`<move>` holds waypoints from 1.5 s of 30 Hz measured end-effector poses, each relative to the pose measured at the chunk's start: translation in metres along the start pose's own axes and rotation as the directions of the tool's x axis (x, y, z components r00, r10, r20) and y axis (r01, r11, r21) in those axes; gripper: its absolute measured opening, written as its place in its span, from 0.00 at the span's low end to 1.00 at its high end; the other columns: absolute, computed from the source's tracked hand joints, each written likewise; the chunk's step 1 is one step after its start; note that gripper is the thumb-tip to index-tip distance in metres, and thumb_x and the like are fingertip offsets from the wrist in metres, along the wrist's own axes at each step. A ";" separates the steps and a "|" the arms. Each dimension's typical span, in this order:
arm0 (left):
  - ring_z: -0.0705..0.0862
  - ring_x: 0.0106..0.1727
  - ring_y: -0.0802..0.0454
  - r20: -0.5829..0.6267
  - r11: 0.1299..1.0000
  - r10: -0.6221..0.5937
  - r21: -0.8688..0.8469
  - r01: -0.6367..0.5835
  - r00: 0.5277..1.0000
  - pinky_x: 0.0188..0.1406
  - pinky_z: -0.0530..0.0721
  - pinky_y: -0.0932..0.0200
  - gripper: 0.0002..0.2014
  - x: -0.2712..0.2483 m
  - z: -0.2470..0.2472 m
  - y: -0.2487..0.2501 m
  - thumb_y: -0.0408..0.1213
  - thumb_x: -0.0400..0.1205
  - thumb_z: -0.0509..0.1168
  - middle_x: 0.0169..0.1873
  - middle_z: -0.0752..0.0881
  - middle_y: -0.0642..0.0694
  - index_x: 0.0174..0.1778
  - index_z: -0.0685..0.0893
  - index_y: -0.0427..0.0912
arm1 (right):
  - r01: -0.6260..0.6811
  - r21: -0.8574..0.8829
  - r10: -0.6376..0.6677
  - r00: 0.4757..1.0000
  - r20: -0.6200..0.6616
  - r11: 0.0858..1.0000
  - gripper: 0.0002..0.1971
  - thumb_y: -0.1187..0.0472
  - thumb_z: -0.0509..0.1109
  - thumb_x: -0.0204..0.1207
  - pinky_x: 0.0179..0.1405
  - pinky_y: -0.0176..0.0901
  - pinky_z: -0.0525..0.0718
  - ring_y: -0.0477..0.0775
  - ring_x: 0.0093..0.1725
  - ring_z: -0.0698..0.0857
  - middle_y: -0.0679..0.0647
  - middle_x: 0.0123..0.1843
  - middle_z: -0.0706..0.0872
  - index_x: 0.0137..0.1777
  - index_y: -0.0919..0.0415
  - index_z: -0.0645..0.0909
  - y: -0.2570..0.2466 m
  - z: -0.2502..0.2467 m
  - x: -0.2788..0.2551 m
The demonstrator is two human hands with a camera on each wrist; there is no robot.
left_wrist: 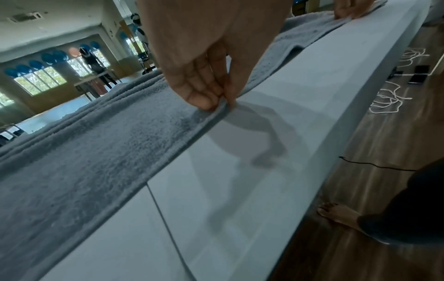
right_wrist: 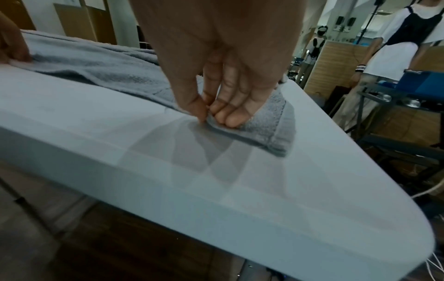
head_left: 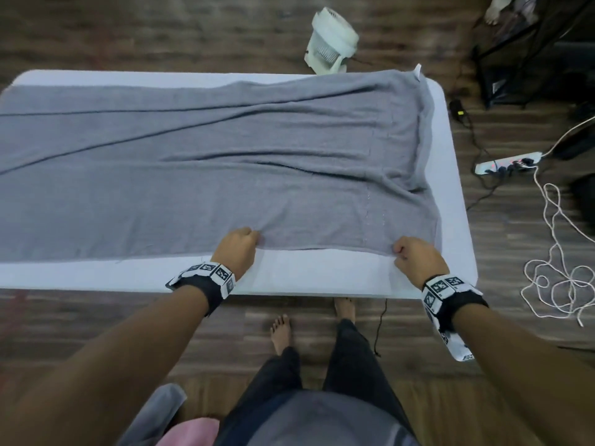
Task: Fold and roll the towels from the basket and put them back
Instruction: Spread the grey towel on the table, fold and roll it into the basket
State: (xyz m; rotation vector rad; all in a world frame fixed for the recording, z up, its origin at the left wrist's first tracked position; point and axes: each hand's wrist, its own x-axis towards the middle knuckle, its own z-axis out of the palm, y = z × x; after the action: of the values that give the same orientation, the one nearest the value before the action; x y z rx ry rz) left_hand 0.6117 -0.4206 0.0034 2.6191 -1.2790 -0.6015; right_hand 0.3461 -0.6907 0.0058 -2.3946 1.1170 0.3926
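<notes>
— White plastic: a long table, rounded at the corners, standing on dark wood-look floor.

— And on it?

— Grey terry. One large towel, spread open along nearly the whole top, running off the left edge of the head view. Rumpled in long diagonal creases; far right corner turned up, with a small white tag showing. Near hem parallel to the table's front edge, a strip of bare white between the two.

— Anything in a container?

— Hard to say. At the bottom of the head view, just left of the legs, a grey cloth with a pink cloth beside it. Cannot tell what holds them; cut off by the frame.

— Beyond the table?

— A white fan on the floor past the far edge. To the right, a tangled white cord and a power strip with red lights.

— Hands?

— Both on the near hem, well apart. Left hand towards the middle of the table, thumb and fingertips pinching the hem and raising it slightly off the top. Right hand just beside the towel's near right corner, thumb pressed against curled fingers with the hem caught between. Marker bands on both wrists.
</notes>
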 end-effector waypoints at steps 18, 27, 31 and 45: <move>0.83 0.51 0.47 -0.029 0.985 0.025 -0.168 -0.029 0.999 0.47 0.71 0.53 0.11 -0.102 0.017 -0.003 0.35 0.75 0.68 0.46 0.86 0.51 0.53 0.85 0.48 | 0.013 -0.023 -0.006 0.960 0.279 1.000 0.08 0.61 0.72 0.75 0.50 0.43 0.79 0.58 0.51 0.85 0.52 0.48 0.85 0.53 0.53 0.85 0.004 0.032 -0.097; 0.83 0.43 0.41 -0.178 0.916 -0.372 -0.232 0.328 0.911 0.41 0.76 0.49 0.07 -0.136 -0.008 -0.104 0.29 0.73 0.69 0.37 0.84 0.46 0.43 0.86 0.44 | 0.378 0.104 -0.383 0.813 0.439 0.920 0.06 0.59 0.67 0.78 0.53 0.44 0.81 0.53 0.50 0.85 0.48 0.48 0.87 0.49 0.47 0.84 -0.200 0.054 -0.041; 0.82 0.46 0.36 -0.188 0.904 -0.416 -0.186 0.384 0.890 0.44 0.80 0.43 0.10 -0.133 -0.034 -0.180 0.26 0.72 0.68 0.41 0.85 0.42 0.46 0.86 0.42 | 0.460 0.147 -0.480 0.798 0.365 0.876 0.07 0.57 0.65 0.79 0.53 0.50 0.83 0.57 0.51 0.85 0.52 0.52 0.86 0.52 0.52 0.84 -0.302 0.084 -0.031; 0.82 0.45 0.36 -0.109 0.977 -0.172 -0.147 0.156 0.979 0.42 0.78 0.46 0.10 -0.110 -0.055 -0.300 0.18 0.75 0.64 0.40 0.85 0.39 0.44 0.86 0.35 | 0.465 -0.100 -0.394 0.830 0.395 0.880 0.10 0.67 0.63 0.76 0.51 0.50 0.82 0.63 0.50 0.84 0.59 0.52 0.85 0.52 0.57 0.82 -0.426 0.143 -0.027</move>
State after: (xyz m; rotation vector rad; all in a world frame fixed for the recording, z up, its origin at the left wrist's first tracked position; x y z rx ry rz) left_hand 0.7897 -0.1504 -0.0105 2.6177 -0.9572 -0.5257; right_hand 0.6504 -0.3600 0.0197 -2.5040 0.3642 0.7743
